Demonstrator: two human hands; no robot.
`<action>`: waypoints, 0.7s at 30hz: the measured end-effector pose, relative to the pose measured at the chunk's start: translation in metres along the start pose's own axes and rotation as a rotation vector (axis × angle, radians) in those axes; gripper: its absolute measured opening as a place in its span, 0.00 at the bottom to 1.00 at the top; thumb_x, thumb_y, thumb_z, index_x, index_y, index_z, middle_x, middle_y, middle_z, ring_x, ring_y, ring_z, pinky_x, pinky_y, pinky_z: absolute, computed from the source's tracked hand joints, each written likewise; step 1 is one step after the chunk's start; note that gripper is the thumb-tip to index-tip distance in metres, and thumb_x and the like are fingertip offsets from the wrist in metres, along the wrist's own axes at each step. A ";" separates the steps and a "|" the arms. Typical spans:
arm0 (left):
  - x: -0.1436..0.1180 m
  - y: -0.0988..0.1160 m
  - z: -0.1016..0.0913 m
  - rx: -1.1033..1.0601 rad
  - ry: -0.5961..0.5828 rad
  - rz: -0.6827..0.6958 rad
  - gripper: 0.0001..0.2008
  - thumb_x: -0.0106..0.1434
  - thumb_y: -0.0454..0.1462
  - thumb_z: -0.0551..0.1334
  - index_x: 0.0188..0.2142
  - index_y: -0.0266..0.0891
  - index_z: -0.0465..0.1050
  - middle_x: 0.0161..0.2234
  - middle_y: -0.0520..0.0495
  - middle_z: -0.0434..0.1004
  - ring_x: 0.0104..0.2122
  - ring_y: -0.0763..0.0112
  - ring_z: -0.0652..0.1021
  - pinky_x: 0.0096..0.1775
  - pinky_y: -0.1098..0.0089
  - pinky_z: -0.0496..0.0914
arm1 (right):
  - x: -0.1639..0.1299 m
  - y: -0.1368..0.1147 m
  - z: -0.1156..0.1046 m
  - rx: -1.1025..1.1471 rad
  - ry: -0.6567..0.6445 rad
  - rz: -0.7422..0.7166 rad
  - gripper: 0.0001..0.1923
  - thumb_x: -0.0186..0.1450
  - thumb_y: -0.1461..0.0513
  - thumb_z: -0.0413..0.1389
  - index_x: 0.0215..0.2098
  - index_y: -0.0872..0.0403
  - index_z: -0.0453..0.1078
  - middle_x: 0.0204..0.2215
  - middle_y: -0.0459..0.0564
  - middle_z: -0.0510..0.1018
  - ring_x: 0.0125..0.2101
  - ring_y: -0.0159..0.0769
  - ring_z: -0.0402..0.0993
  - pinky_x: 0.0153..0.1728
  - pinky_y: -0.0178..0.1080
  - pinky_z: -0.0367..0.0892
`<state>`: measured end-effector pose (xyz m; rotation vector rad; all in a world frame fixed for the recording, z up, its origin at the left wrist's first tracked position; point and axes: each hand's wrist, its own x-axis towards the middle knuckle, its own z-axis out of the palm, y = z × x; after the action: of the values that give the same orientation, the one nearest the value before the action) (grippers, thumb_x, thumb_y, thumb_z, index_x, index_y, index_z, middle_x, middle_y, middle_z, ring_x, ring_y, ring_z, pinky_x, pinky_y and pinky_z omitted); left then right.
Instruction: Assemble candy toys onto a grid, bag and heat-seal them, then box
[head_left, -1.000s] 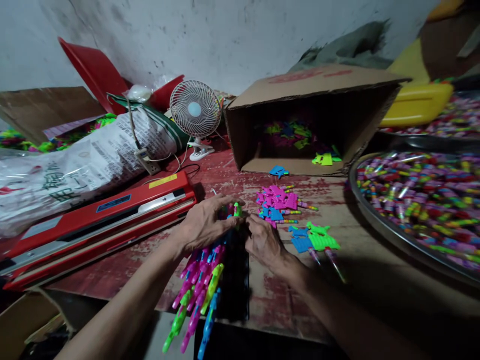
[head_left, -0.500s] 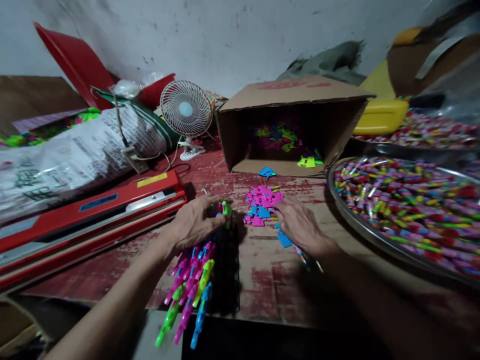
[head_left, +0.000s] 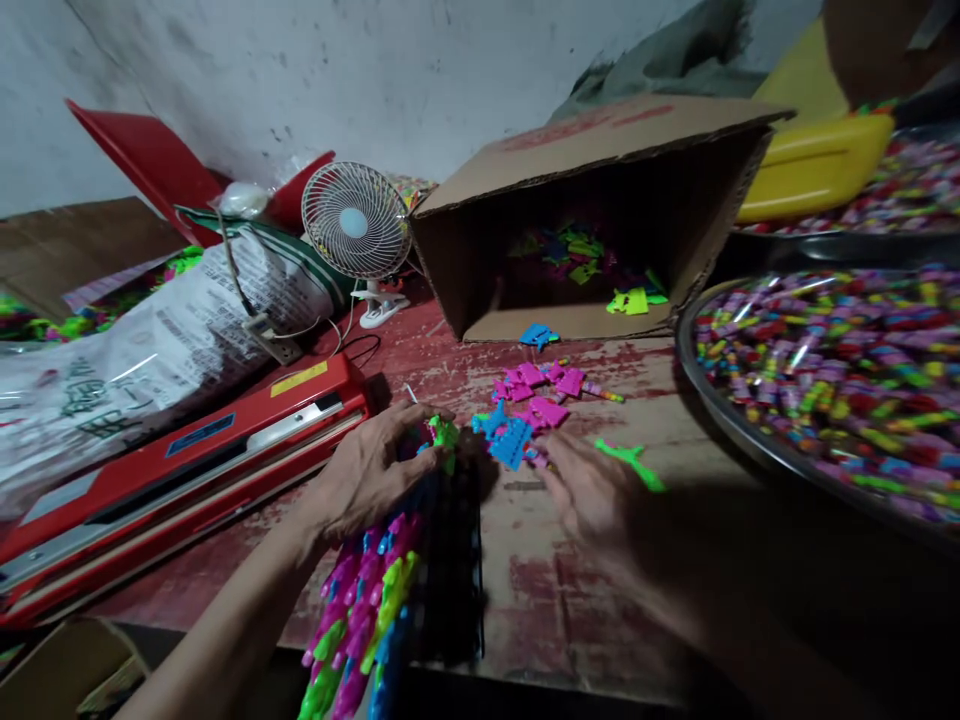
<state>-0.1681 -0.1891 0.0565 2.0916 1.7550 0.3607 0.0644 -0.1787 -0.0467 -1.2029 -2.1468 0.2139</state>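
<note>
Head view over a worn red surface [head_left: 570,600]: a person's left hand [head_left: 367,470] lies curled over the top end of a row of bright plastic toy pieces [head_left: 360,620] stacked along a black tray [head_left: 454,560], its fingers closed on the uppermost green piece [head_left: 444,434]. The tray runs from the middle of the surface to its near edge, where the lowest pieces overhang.

The right hand [head_left: 592,490] rests palm down just right of the tray, fingers loosely spread, fingertips touching a blue toy piece [head_left: 510,440] at the near edge of a scatter of pink pieces [head_left: 540,395]; whether it grips the piece cannot be told, as the hand is blurred. A lone green piece [head_left: 634,462] lies just beside that hand, on its right.

Room is tight. A red heat sealer [head_left: 187,460] bounds the left, its corner near the left hand. A cardboard box [head_left: 600,180] lies on its side behind the scatter, its opening facing the hands, with more pieces inside. The rim of a metal tray [head_left: 750,430] full of coloured sweets closes off the right. A small clip fan [head_left: 356,222] and a printed sack [head_left: 165,350] stand at the back left. Bare surface shows between the tray and the right forearm.
</note>
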 end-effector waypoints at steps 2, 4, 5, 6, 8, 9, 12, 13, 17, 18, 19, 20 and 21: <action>0.000 0.001 0.000 -0.009 0.009 0.010 0.22 0.63 0.46 0.55 0.53 0.43 0.71 0.50 0.47 0.74 0.48 0.60 0.75 0.50 0.63 0.68 | -0.012 -0.015 0.013 0.088 0.028 0.022 0.09 0.68 0.64 0.48 0.41 0.52 0.70 0.37 0.50 0.78 0.34 0.37 0.73 0.35 0.37 0.64; -0.001 0.002 0.000 -0.009 0.010 0.019 0.23 0.63 0.46 0.53 0.53 0.41 0.71 0.49 0.46 0.75 0.47 0.60 0.75 0.49 0.63 0.69 | -0.019 -0.026 0.024 0.113 0.003 0.039 0.09 0.68 0.64 0.47 0.38 0.53 0.70 0.34 0.51 0.78 0.34 0.38 0.73 0.36 0.38 0.64; -0.001 0.002 0.000 -0.004 0.006 0.019 0.23 0.63 0.45 0.53 0.54 0.41 0.71 0.49 0.45 0.75 0.47 0.59 0.75 0.48 0.64 0.70 | -0.020 -0.030 0.029 0.119 -0.012 0.043 0.09 0.68 0.65 0.47 0.38 0.54 0.70 0.33 0.52 0.78 0.33 0.38 0.73 0.36 0.38 0.64; -0.002 0.003 0.000 0.003 0.009 0.019 0.23 0.62 0.45 0.53 0.54 0.40 0.71 0.49 0.45 0.75 0.47 0.59 0.75 0.48 0.64 0.70 | -0.021 -0.033 0.033 0.130 -0.018 0.042 0.10 0.67 0.65 0.47 0.38 0.54 0.70 0.33 0.52 0.78 0.33 0.38 0.73 0.36 0.38 0.64; -0.002 0.003 0.001 0.022 0.024 0.013 0.23 0.61 0.44 0.53 0.53 0.40 0.71 0.50 0.45 0.75 0.48 0.59 0.75 0.49 0.63 0.70 | -0.019 -0.035 0.039 0.150 -0.024 0.039 0.10 0.66 0.65 0.46 0.38 0.55 0.69 0.33 0.52 0.77 0.33 0.39 0.73 0.36 0.38 0.64; -0.003 0.003 0.002 0.031 0.032 0.006 0.23 0.61 0.44 0.53 0.53 0.40 0.71 0.50 0.45 0.75 0.48 0.59 0.75 0.49 0.63 0.69 | -0.018 -0.036 0.042 0.156 -0.019 0.052 0.09 0.65 0.65 0.46 0.37 0.55 0.69 0.32 0.52 0.77 0.32 0.38 0.73 0.34 0.38 0.63; -0.004 0.002 0.003 0.036 0.046 -0.018 0.23 0.61 0.43 0.53 0.53 0.41 0.72 0.48 0.46 0.76 0.45 0.60 0.76 0.47 0.63 0.70 | -0.014 -0.038 0.050 0.197 -0.035 0.143 0.07 0.63 0.64 0.49 0.35 0.54 0.69 0.25 0.47 0.75 0.25 0.34 0.69 0.28 0.36 0.60; -0.005 0.002 0.002 0.033 0.046 -0.022 0.22 0.61 0.43 0.53 0.53 0.41 0.72 0.47 0.46 0.76 0.44 0.60 0.76 0.46 0.64 0.70 | -0.013 -0.039 0.051 0.228 -0.047 0.172 0.07 0.63 0.63 0.50 0.35 0.53 0.69 0.24 0.45 0.74 0.23 0.33 0.68 0.26 0.35 0.59; -0.006 0.000 0.003 0.037 0.050 0.008 0.21 0.62 0.43 0.53 0.52 0.41 0.72 0.46 0.46 0.75 0.43 0.61 0.76 0.44 0.64 0.70 | -0.020 -0.043 0.043 0.422 -0.047 0.275 0.08 0.63 0.57 0.55 0.35 0.52 0.70 0.22 0.43 0.72 0.22 0.31 0.67 0.24 0.33 0.60; -0.005 -0.001 0.003 0.042 0.055 0.021 0.21 0.62 0.43 0.53 0.52 0.41 0.72 0.46 0.46 0.75 0.43 0.60 0.76 0.45 0.64 0.70 | -0.023 -0.043 0.039 0.458 -0.045 0.317 0.08 0.62 0.56 0.56 0.35 0.52 0.70 0.22 0.43 0.71 0.22 0.31 0.67 0.23 0.32 0.60; -0.005 -0.002 0.004 0.048 0.060 0.032 0.21 0.62 0.43 0.52 0.52 0.42 0.71 0.47 0.46 0.75 0.43 0.60 0.76 0.46 0.63 0.69 | -0.024 -0.043 0.035 0.488 -0.053 0.354 0.09 0.61 0.55 0.58 0.35 0.52 0.70 0.22 0.43 0.71 0.22 0.31 0.66 0.22 0.32 0.60; -0.005 -0.003 0.004 0.056 0.064 0.038 0.21 0.62 0.44 0.52 0.52 0.42 0.71 0.47 0.46 0.75 0.44 0.60 0.76 0.47 0.63 0.69 | -0.025 -0.042 0.032 0.498 -0.071 0.380 0.09 0.60 0.55 0.58 0.34 0.52 0.69 0.22 0.42 0.71 0.21 0.31 0.66 0.22 0.32 0.60; -0.004 -0.004 0.005 0.067 0.067 0.038 0.21 0.62 0.44 0.53 0.52 0.43 0.71 0.47 0.46 0.75 0.44 0.60 0.76 0.48 0.62 0.69 | -0.024 -0.041 0.031 0.483 -0.088 0.391 0.09 0.60 0.55 0.59 0.34 0.52 0.69 0.23 0.42 0.71 0.21 0.31 0.65 0.21 0.32 0.60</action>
<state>-0.1705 -0.1935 0.0506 2.1862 1.7899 0.3917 0.0255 -0.2165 -0.0637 -1.3160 -1.7617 0.9120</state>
